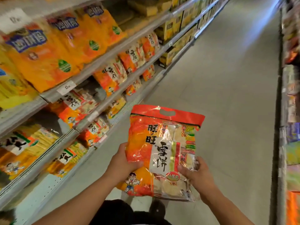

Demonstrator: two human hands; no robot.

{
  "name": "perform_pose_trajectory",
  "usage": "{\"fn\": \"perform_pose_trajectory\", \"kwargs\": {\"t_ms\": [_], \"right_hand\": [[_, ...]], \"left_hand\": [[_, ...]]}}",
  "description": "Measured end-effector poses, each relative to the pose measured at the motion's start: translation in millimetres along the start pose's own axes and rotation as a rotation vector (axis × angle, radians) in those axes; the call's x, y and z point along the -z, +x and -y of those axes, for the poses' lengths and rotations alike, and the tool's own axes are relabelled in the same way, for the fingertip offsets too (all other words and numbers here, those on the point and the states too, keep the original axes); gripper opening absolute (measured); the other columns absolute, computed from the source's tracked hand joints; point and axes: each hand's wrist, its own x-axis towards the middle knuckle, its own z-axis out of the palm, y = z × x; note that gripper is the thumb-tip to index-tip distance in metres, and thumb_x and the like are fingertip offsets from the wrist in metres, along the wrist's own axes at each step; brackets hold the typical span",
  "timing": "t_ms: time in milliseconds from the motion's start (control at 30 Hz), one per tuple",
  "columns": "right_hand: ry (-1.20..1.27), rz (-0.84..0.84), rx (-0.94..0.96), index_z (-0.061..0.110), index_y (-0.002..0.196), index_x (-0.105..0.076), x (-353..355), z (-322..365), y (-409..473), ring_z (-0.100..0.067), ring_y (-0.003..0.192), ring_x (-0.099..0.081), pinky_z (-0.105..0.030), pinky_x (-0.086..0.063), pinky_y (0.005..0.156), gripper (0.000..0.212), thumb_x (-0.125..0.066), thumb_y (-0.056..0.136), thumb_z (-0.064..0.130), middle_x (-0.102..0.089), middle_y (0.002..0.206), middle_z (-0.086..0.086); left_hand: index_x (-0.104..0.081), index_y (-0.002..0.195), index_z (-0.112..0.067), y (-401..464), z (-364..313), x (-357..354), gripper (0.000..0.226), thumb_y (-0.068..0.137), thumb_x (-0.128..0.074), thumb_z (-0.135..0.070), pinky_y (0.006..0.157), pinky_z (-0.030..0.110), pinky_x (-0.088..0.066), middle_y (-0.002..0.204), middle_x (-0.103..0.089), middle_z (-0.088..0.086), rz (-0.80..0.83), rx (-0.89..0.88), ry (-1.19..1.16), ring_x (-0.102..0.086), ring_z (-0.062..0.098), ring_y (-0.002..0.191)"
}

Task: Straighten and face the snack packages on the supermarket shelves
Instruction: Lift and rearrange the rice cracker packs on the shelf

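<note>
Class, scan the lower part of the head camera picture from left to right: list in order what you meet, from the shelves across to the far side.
Shelves → left hand → rice cracker bag → right hand → bare aisle floor → opposite shelving.

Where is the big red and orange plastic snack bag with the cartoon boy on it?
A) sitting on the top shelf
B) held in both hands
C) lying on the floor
B: the big red and orange plastic snack bag is off the shelves, gripped by the left hand and right hand.
</note>
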Motion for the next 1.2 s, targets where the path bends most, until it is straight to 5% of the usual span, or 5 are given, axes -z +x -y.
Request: {"fn": "perform_pose_trajectory", "kwargs": {"t_ms": [167,500,767,1033,1200], "right_hand": [[-0.048,0.033,-0.028,0.029,0.108,-0.055,29.5,27.8,65.8,-0.019,0.086,-0.071,-0.04,-0.059,0.069,0.059,-0.089,0.06,0.036,-0.073,0.093,0.002],[-0.078,0.063,-0.054,0.03,0.096,-0.056,36.4,143.7,265.5,-0.002,0.065,-0.069,-0.014,-0.049,0.045,0.052,-0.09,0.058,0.028,-0.072,0.074,0.016],[-0.169,0.17,-0.138,0.024,0.095,-0.07,41.3,246.4,404.4,-0.007,0.072,-0.072,-0.016,-0.05,0.052,0.029,-0.085,0.07,0.018,-0.076,0.084,0.008],[-0.233,0.386,-0.189,0.016,0.107,-0.065,19.3,305.9,545.1,-0.016,0.078,-0.074,-0.027,-0.055,0.059,0.033,-0.079,0.079,0.026,-0.076,0.089,0.001],[-0.339,0.56,-0.246,0.015,0.107,-0.066,10.5,331.0,650.6,-0.017,0.077,-0.074,-0.027,-0.055,0.057,0.034,-0.079,0.078,0.027,-0.076,0.087,0.001]], "left_hand": [[-0.035,0.131,-0.035,61.7,-42.2,-14.7,0.095,0.056,-0.091,-0.046,0.084,0.039,-0.055,0.109,-0.066,-0.009,0.033,0.037,0.032,-0.067,0.01,0.092],[-0.036,0.129,-0.034,256.0,-119.0,-22.6,0.09,0.059,-0.09,-0.046,0.084,0.041,-0.055,0.113,-0.066,-0.004,0.011,0.092,-0.012,-0.067,0.014,0.093],[-0.032,0.138,-0.032,391.4,-205.2,-8.6,0.099,0.058,-0.083,-0.059,0.092,0.047,-0.052,0.123,-0.062,-0.001,-0.021,0.119,0.018,-0.064,0.024,0.105],[-0.031,0.136,-0.028,482.9,-232.1,-15.6,0.09,0.066,-0.082,-0.053,0.09,0.041,-0.052,0.131,-0.06,0.001,-0.134,0.248,0.005,-0.063,0.023,0.108],[-0.031,0.131,-0.027,538.7,-246.7,-42.4,0.085,0.067,-0.081,-0.053,0.07,0.025,-0.047,0.122,-0.062,-0.004,-0.189,0.447,0.025,-0.061,0.013,0.093]]}}
